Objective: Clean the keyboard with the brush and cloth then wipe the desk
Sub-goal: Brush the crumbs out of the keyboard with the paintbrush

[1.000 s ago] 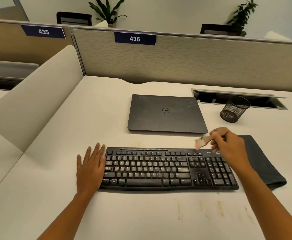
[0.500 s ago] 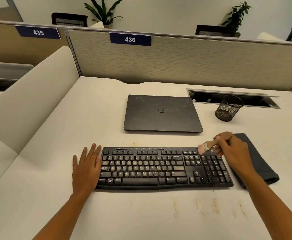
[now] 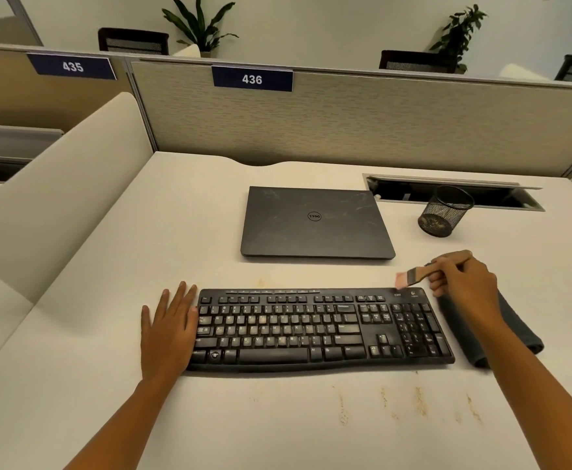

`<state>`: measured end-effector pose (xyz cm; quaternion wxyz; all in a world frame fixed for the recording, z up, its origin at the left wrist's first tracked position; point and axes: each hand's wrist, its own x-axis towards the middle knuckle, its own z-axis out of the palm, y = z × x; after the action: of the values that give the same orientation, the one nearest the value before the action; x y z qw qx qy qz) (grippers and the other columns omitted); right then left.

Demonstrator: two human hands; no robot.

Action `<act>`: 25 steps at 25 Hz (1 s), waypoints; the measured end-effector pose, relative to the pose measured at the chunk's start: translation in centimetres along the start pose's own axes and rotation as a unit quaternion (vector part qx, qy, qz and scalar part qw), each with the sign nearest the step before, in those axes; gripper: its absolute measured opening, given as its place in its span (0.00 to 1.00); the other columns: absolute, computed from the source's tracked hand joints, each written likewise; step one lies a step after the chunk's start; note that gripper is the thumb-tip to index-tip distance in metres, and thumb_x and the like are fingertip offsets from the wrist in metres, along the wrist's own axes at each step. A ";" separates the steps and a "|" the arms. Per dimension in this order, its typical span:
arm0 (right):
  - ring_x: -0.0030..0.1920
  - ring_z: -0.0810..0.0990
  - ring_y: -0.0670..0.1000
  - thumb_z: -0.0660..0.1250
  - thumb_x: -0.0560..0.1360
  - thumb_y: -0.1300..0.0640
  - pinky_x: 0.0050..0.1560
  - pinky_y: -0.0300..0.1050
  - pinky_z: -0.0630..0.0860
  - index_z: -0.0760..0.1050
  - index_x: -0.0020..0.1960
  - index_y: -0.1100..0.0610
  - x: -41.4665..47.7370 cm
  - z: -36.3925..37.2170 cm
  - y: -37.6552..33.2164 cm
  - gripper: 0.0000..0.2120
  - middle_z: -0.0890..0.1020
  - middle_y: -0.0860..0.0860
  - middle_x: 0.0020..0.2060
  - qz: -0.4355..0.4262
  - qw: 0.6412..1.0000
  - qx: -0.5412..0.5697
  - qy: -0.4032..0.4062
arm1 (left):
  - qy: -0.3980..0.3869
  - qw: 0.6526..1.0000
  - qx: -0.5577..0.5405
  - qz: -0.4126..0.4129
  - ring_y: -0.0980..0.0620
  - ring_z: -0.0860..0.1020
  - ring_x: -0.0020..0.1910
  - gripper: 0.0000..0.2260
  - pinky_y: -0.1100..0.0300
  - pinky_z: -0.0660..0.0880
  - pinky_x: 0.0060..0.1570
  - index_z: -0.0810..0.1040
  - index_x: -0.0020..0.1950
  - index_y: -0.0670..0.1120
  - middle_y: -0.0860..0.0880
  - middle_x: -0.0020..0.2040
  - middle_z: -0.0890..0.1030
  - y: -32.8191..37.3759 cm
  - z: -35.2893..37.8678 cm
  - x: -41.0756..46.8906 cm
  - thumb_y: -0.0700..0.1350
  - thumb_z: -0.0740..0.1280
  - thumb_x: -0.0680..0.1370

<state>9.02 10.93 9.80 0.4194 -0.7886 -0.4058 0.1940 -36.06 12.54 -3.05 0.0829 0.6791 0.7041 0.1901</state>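
Now pinches brush (image 3: 413, 275) in right hand (image 3: 464, 278), bristles at keyboard's (image 3: 311, 329) far right corner. Rests left hand (image 3: 167, 334) flat, fingers straight, on table (image 3: 142, 232) against keyboard's left end.

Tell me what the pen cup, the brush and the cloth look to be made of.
Pen cup: black wire mesh, probably metal; light shows through its wall. Brush: pale bristles, a dark band that may be metal, a brown handle that looks wooden, though blurred. Cloth: dark grey soft fabric, matte, folded with rounded edges.
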 end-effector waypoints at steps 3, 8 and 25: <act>0.30 0.78 0.52 0.60 0.80 0.60 0.27 0.33 0.76 0.79 0.48 0.65 -0.1 -0.7 1.1 0.12 0.81 0.56 0.33 0.040 0.999 0.010 0.000 | 0.000 1.000 0.001 0.003 0.50 0.52 0.79 0.31 0.46 0.43 0.76 0.56 0.79 0.55 0.54 0.79 0.57 0.0 0.0 0.1 0.62 0.36 0.78; 0.27 0.78 0.49 0.58 0.81 0.60 0.31 0.35 0.69 0.78 0.48 0.66 -0.1 -2.0 1.1 0.13 0.79 0.54 0.31 0.054 0.996 -0.017 0.072 | 0.001 1.000 0.002 0.001 0.51 0.52 0.79 0.30 0.46 0.43 0.76 0.56 0.79 0.55 0.55 0.79 0.57 -0.1 0.0 0.0 0.61 0.37 0.79; 0.22 0.78 0.40 0.58 0.80 0.60 0.36 0.37 0.79 0.78 0.43 0.62 -2.5 -1.9 1.7 0.13 0.80 0.51 0.30 0.056 0.993 0.006 0.099 | 0.003 1.000 -0.006 0.001 0.50 0.53 0.79 0.28 0.46 0.44 0.76 0.57 0.79 0.55 0.54 0.79 0.58 0.0 0.0 -0.1 0.59 0.40 0.80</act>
<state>9.60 7.40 9.40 0.4505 -0.8230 -0.3161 0.1409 -36.10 12.45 -3.06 0.0848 0.6787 0.7025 0.1965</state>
